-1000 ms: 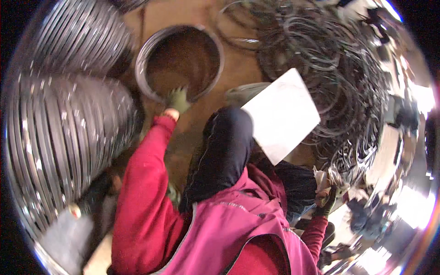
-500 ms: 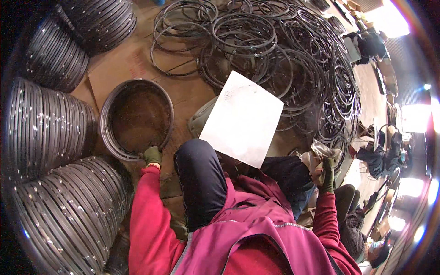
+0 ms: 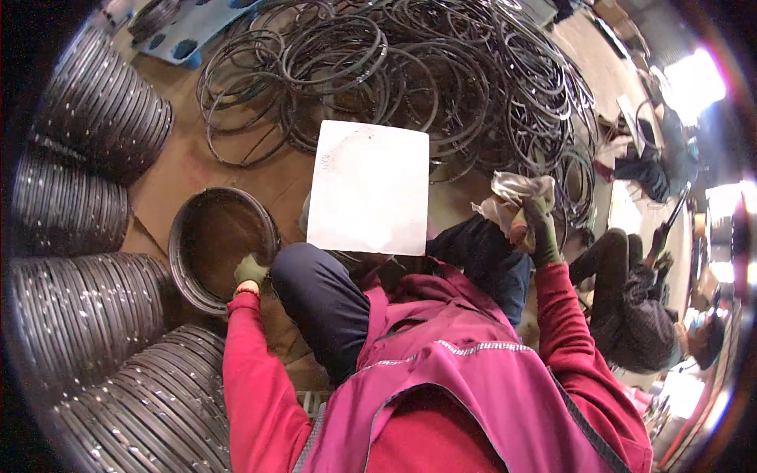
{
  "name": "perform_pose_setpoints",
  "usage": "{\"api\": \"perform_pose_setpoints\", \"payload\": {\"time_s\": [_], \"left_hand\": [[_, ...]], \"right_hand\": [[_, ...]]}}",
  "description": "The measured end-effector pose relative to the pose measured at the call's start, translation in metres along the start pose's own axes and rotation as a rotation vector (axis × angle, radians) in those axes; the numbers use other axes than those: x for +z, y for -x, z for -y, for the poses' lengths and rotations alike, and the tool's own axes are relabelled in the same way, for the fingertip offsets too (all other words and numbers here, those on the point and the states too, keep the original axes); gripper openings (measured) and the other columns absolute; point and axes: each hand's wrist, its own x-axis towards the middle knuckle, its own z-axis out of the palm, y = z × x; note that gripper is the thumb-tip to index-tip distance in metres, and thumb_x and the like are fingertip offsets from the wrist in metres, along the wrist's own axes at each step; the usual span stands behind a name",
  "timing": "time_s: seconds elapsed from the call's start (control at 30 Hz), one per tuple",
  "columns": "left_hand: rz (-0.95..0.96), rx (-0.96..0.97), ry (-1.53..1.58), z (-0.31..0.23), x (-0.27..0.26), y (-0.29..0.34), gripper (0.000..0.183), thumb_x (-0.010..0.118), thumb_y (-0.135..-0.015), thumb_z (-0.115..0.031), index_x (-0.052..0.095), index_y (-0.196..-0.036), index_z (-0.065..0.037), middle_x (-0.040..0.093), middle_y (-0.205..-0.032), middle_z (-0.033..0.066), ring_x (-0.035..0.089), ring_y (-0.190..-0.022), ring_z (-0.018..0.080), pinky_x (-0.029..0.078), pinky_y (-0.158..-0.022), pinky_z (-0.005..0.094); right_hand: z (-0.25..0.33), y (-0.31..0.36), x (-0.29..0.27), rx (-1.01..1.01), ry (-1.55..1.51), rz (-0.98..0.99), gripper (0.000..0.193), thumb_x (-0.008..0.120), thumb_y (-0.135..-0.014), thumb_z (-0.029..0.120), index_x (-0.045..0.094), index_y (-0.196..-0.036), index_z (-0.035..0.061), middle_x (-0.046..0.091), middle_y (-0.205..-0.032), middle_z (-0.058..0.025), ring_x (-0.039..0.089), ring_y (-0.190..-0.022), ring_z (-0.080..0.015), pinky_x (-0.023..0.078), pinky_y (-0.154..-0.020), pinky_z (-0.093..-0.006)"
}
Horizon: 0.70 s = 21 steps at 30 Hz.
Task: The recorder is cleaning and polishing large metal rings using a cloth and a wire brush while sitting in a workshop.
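Observation:
My left hand (image 3: 251, 270), in a green glove, is at the near right side of a low stack of dark metal rings (image 3: 184, 277) on the floor. It reaches over the rim into the opening, and its fingers are too blurred to make out. My right hand (image 3: 539, 225), also gloved, is closed around a crumpled whitish cloth (image 3: 520, 188) above my right knee. Between my knees and the ring pile lies a flat white square board (image 3: 369, 189), resting on something mostly hidden beneath it.
Tall stacks of dark rings (image 3: 87, 315) line the left side. A big tangled heap of loose rings (image 3: 441, 79) spreads across the far floor. At the far left is a blue pallet (image 3: 185, 39). Another person (image 3: 631, 315) sits at the right, with one more person (image 3: 662, 158) beyond.
My left hand has moved from the ring's near edge to over its opening. The view has turned, so the board appears squarer and further left. My right hand still holds the cloth.

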Motion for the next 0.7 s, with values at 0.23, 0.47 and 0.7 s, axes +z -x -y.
{"api": "perform_pose_setpoints", "payload": {"time_s": [0.23,0.47,0.7], "left_hand": [[-0.256,0.261,0.236,-0.026,-0.079,-0.014,0.056,0.072,-0.072,-0.032,0.055,-0.119,-0.008,0.056,-0.119,0.0162,0.053,-0.11,0.0324,0.042,-0.092,0.0387],[-0.284,0.61,0.146,-0.164,-0.102,0.006,0.056,0.07,-0.074,-0.027,0.052,-0.121,-0.003,0.055,-0.119,0.0194,0.06,-0.099,0.0289,0.049,-0.083,0.0366],[-0.345,0.696,0.042,-0.271,-0.046,0.005,0.055,0.071,-0.069,-0.033,0.056,-0.114,-0.005,0.058,-0.111,0.0165,0.058,-0.098,0.0312,0.046,-0.085,0.0396]], "right_hand": [[0.009,0.002,0.024,0.339,-0.58,-0.058,0.024,0.06,-0.084,0.017,0.061,-0.102,0.0008,0.061,-0.091,-0.0008,0.057,-0.081,-0.01,0.046,-0.071,-0.0234],[0.009,0.013,0.025,0.406,-0.773,-0.062,0.024,0.059,-0.086,0.017,0.058,-0.104,0.0024,0.06,-0.093,-0.0012,0.057,-0.082,-0.0103,0.047,-0.072,-0.0241],[-0.015,0.028,0.008,0.459,-1.066,-0.067,0.035,0.046,-0.094,0.021,0.048,-0.124,0.0022,0.053,-0.119,-0.0055,0.051,-0.108,-0.0162,0.037,-0.097,-0.0294]]}}
